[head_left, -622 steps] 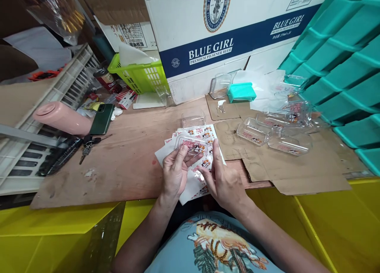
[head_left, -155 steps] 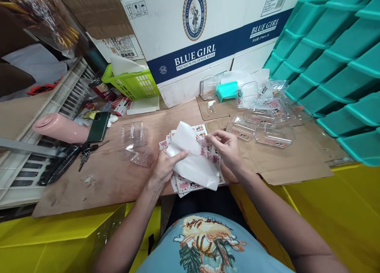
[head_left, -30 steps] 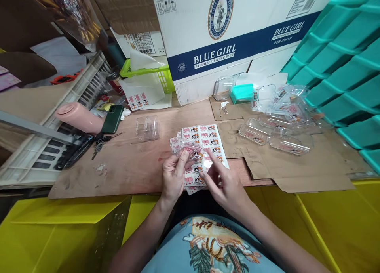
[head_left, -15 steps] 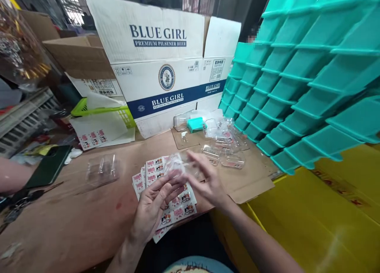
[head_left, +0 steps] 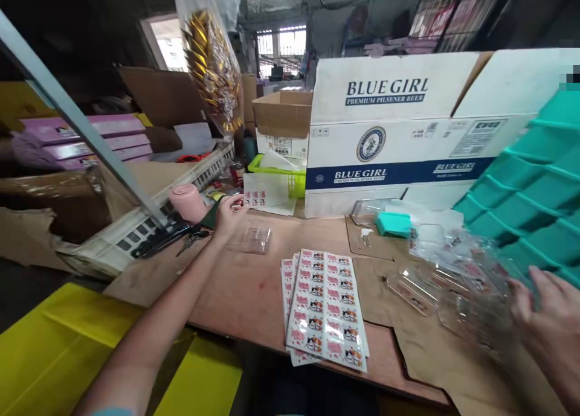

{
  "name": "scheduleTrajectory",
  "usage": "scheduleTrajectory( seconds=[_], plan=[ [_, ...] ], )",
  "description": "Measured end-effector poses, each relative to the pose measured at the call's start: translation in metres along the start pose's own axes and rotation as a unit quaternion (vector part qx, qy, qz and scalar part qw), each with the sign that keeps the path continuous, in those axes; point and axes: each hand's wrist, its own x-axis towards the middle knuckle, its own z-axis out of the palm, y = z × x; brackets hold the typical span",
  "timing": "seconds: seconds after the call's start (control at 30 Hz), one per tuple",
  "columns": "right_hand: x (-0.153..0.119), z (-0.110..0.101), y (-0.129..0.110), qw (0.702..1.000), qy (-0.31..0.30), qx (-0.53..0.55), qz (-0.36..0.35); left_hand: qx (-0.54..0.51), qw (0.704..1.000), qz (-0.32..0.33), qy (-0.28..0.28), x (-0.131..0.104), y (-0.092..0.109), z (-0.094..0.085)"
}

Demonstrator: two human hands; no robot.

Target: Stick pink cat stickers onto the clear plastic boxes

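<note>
- Since the earlier frame my hands have parted: my left hand (head_left: 230, 215) has gone out to the left, my right hand (head_left: 546, 313) to the right, leaving the stacked sticker sheets (head_left: 326, 307) bare between them.
- My left fingers are curled at the edge of a mostly bare sticker sheet (head_left: 270, 188), which leans on the green basket (head_left: 296, 183); I can't tell whether they pinch it.
- Just nearer me than that hand sits a clear container (head_left: 256, 240); to its left, the pink bottle (head_left: 187, 203), with keys (head_left: 189, 241) nearer me.
- My right hand is blurred, thumb and fingers over the edge of the clear container group (head_left: 412, 292); whether it's clamped on one I can't tell.
- Beyond my right hand rise the teal bins (head_left: 537, 174).
</note>
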Motion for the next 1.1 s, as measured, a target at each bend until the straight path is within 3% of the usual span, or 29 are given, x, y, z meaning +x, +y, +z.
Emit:
scheduleTrajectory(
  seconds=[0.1,0.23,0.43,0.6,0.7,0.77,0.83,0.9,0.97,1.0,1.1],
  plan=[
    [-0.015,0.005,-0.039,0.995,-0.007,0.02,-0.094,0.051,0.998,-0.035,-0.02,0.037,-0.013,0.015],
    [-0.035,0.012,-0.09,0.985,-0.042,0.054,-0.16,0.112,0.989,-0.094,-0.028,0.063,-0.022,0.042],
    [-0.058,0.01,-0.138,0.973,-0.111,0.113,-0.168,0.136,0.979,-0.153,-0.001,0.066,-0.024,0.064],
    [-0.059,0.011,-0.152,0.964,-0.135,0.134,-0.184,0.097,0.989,-0.111,0.006,0.057,-0.003,0.05],
    [-0.045,0.0,-0.17,0.955,-0.138,0.184,-0.189,0.051,0.997,-0.05,-0.032,0.041,0.024,0.019],
    [-0.027,-0.016,-0.194,0.942,-0.128,0.24,-0.195,0.014,0.995,-0.014,-0.096,0.02,0.052,-0.008],
    [-0.006,-0.037,-0.226,0.929,-0.097,0.289,-0.209,-0.061,0.972,0.034,-0.223,-0.007,0.087,-0.033],
    [0.016,-0.054,-0.258,0.92,-0.079,0.299,-0.24,-0.133,0.932,0.03,-0.337,-0.037,0.123,-0.049],
    [0.032,-0.063,-0.282,0.911,-0.104,0.299,-0.265,-0.181,0.891,0.009,-0.417,-0.064,0.152,-0.052],
    [0.036,-0.063,-0.289,0.9,-0.134,0.314,-0.272,-0.202,0.88,0.001,-0.429,-0.075,0.16,-0.049],
    [0.032,-0.053,-0.289,0.866,-0.227,0.391,-0.211,-0.276,0.87,-0.041,-0.406,-0.102,0.157,-0.028]
  ],
)
